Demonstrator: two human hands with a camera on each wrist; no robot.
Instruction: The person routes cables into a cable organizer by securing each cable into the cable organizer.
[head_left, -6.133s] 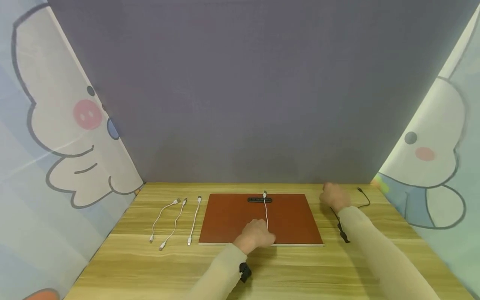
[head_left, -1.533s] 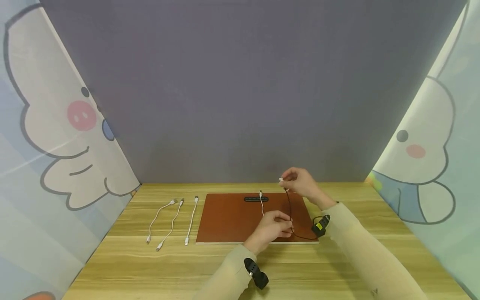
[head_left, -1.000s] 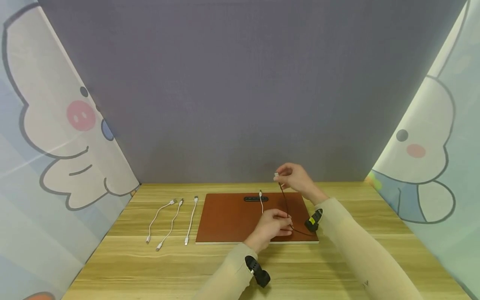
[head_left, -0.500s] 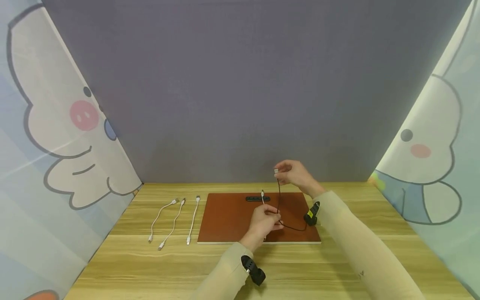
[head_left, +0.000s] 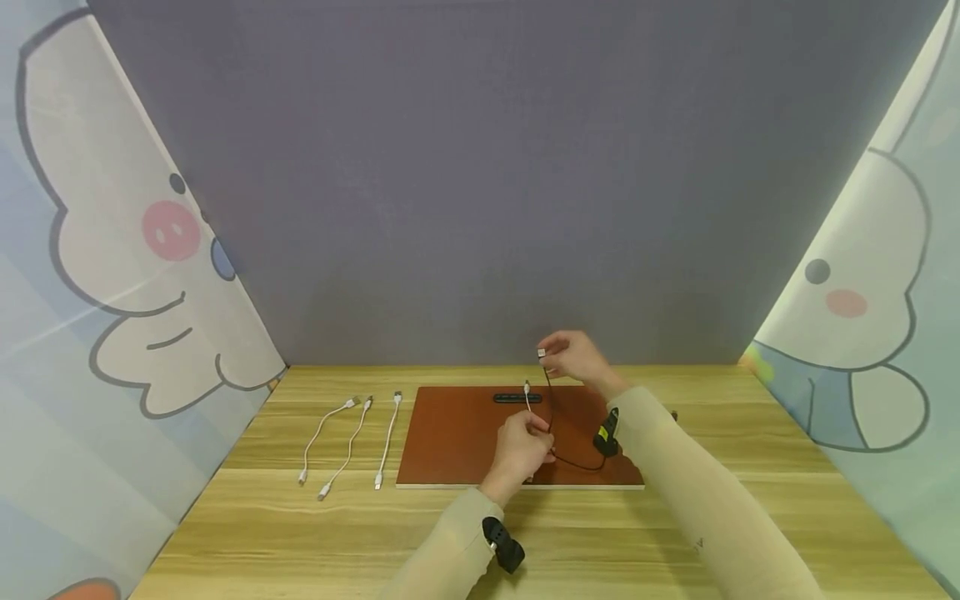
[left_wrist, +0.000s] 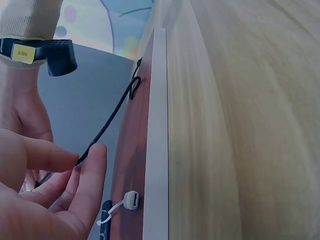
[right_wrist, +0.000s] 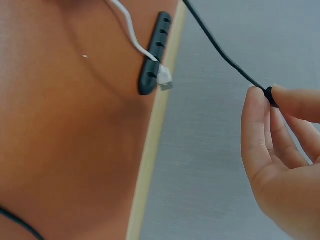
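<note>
Black and apparently limp and light, the cable (right_wrist: 222, 53) is hanging largely over the right half of the brown board (head_left: 450, 442), fingers of the right hand (head_left: 577, 358) pinching its stiffer plug (head_left: 542, 353), likely the surest hold, and those of the left hand (head_left: 521, 448) pinching its near stretch.

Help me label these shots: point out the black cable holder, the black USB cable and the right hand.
Black cable holder (right_wrist: 159, 39): right wrist view, upper half of its slotted body.
Black USB cable (right_wrist: 230, 61): right wrist view, on its cord.
Right hand (head_left: 577, 357): head view, middle of the hand.
</note>
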